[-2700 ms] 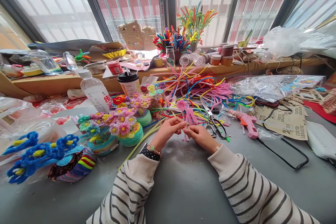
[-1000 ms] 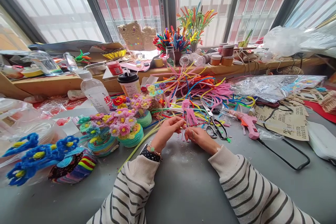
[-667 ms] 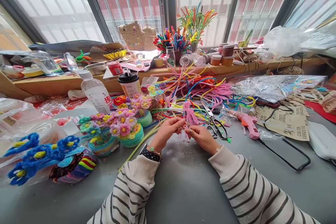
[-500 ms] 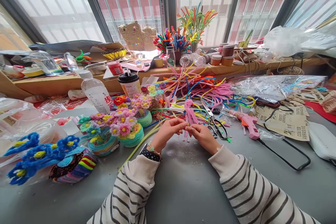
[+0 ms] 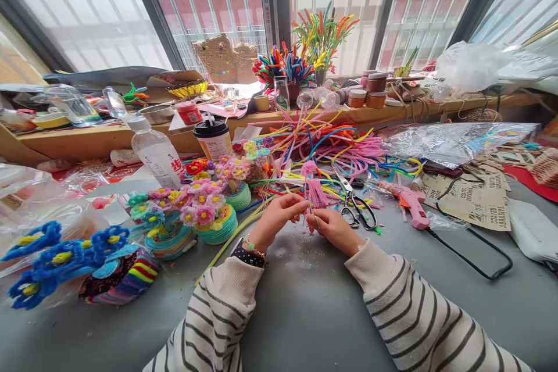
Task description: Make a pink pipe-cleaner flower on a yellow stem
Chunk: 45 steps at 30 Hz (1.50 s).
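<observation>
My left hand [image 5: 278,222] and my right hand [image 5: 335,231] meet fingertip to fingertip above the grey table [image 5: 300,314]. Both are closed in a pinch on a thin pink pipe cleaner [image 5: 311,226], mostly hidden by the fingers. Just beyond them is a pink bundle [image 5: 314,190] of short pipe-cleaner strands with a rounded top. Black-handled scissors [image 5: 364,213] lie open to the right of my right hand. Pipe-cleaner flowers [image 5: 203,203] in a green-and-yellow coiled pot stand left of my left hand.
A pink glue gun [image 5: 412,203] with a black cord lies right, beside sandpaper sheets [image 5: 471,200]. Loose pipe cleaners [image 5: 340,148] pile up behind. A lidded cup [image 5: 213,142] and a water bottle [image 5: 154,154] stand left. Blue flowers [image 5: 65,258] lie at far left.
My fingertips have shifted slightly on the pink pipe cleaner, my right hand moving a little left. The whole view has shifted slightly; other things stay in place.
</observation>
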{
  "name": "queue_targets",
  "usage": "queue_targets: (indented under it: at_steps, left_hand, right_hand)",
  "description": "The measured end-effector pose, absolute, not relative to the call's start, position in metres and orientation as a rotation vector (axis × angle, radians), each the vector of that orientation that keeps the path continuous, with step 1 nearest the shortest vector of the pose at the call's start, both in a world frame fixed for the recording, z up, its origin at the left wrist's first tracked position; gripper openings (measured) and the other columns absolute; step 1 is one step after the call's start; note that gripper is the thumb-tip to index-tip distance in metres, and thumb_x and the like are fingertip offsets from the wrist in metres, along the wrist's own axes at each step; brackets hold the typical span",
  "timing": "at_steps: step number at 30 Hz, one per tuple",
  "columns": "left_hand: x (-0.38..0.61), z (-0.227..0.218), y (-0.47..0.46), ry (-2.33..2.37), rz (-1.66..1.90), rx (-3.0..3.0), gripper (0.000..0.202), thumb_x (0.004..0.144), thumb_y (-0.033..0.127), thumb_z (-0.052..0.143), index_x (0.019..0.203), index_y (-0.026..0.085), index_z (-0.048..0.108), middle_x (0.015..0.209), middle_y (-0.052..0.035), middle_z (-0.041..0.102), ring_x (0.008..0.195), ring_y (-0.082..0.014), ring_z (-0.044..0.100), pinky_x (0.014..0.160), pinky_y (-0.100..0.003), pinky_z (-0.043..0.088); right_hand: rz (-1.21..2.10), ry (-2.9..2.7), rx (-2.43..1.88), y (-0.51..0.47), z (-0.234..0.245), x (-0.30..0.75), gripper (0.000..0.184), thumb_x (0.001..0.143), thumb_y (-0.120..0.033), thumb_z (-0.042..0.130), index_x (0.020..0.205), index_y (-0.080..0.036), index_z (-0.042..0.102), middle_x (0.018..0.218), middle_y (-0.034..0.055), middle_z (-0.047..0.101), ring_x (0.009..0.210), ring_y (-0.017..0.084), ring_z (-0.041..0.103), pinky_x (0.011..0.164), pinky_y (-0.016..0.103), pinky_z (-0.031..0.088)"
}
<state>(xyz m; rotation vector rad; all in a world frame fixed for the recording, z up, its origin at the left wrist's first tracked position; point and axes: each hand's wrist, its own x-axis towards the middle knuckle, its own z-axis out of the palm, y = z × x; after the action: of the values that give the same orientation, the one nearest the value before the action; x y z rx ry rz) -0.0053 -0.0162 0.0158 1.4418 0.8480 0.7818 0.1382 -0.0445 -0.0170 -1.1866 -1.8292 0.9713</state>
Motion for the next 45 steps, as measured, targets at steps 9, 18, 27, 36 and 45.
queue_targets:
  at_steps: [9,18,27,36,45]
  left_hand:
    - [-0.0057,0.0146,-0.0165,0.899,0.75,1.487,0.024,0.063,0.036,0.055,0.069,0.014,0.051,0.058,0.0035,0.045,0.051,-0.0052,0.037,0.047,-0.019,0.026]
    - [-0.0057,0.0143,-0.0158,0.853,0.821,1.365,0.021,0.064,0.033,0.055,0.066,0.013,0.048,0.055,0.0048,0.044,0.044,-0.0024,0.027,0.043,-0.019,0.018]
    - [-0.0056,0.0176,-0.0165,0.889,0.791,1.348,0.025,0.063,0.037,0.055,0.061,0.013,0.047,0.051,0.0061,0.04,0.042,-0.0023,0.024,0.042,-0.02,0.015]
    - [-0.004,0.0182,-0.0176,0.896,0.806,1.446,0.027,0.065,0.041,0.051,0.06,0.014,0.048,0.048,0.0056,0.038,0.044,-0.0039,0.028,0.043,-0.019,0.021]
    - [-0.0031,0.0179,-0.0186,0.846,0.822,1.454,0.027,0.069,0.039,0.048,0.06,0.014,0.044,0.05,0.0051,0.039,0.043,-0.0034,0.027,0.041,-0.019,0.019]
  right_hand:
    - [0.93,-1.834,-1.192,-0.0417,-0.0227,0.1388,0.052,0.072,-0.058,0.03,0.053,-0.014,0.048,0.05,-0.0022,0.043,0.048,0.007,0.037,0.049,0.02,0.028]
    - [1.068,-1.929,-1.062,-0.0461,-0.0193,0.1394,0.054,0.075,-0.057,0.023,0.059,-0.014,0.051,0.054,-0.0027,0.038,0.048,0.007,0.035,0.047,0.019,0.028]
    - [0.901,-1.898,-1.182,-0.0451,-0.0181,0.138,0.051,0.073,-0.056,0.031,0.05,-0.014,0.047,0.049,-0.0018,0.044,0.048,0.007,0.038,0.05,0.02,0.029]
    - [0.952,-1.792,-1.189,-0.0427,-0.0223,0.1375,0.054,0.071,-0.061,0.026,0.053,-0.015,0.047,0.048,-0.0026,0.04,0.046,0.007,0.034,0.047,0.02,0.028]
    - [1.291,-1.745,-0.967,-0.0449,-0.0249,0.1345,0.06,0.071,-0.064,0.016,0.064,-0.015,0.049,0.048,-0.0053,0.027,0.042,0.006,0.025,0.041,0.02,0.022]
